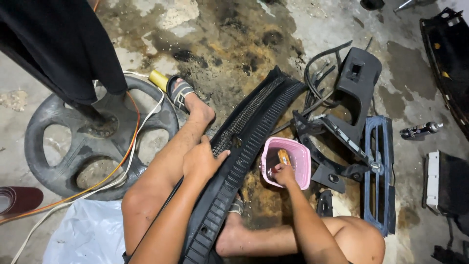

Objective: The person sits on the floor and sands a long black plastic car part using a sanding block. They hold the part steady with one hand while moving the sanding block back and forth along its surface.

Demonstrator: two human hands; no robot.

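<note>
A long black ribbed plastic car panel (246, 142) lies slanted across my lap, from the stained floor down to my thigh. My left hand (201, 159) rests on its left edge and grips it. My right hand (283, 173) reaches into a small pink plastic basket (299, 152) that stands on the floor just right of the panel. The fingers are closed on a small orange-brown object (284, 157) inside the basket. My bare legs frame the panel, and one foot in a sandal (181, 94) points away from me.
A black wheel cover (53, 146) with orange and white cables over it lies at left, under a dark cloth. Black trim pieces (354, 83), a blue grille (378, 171), a spray can (421, 130) and a bumper part (449, 54) lie at right. A white plastic bag (83, 234) is near my left knee.
</note>
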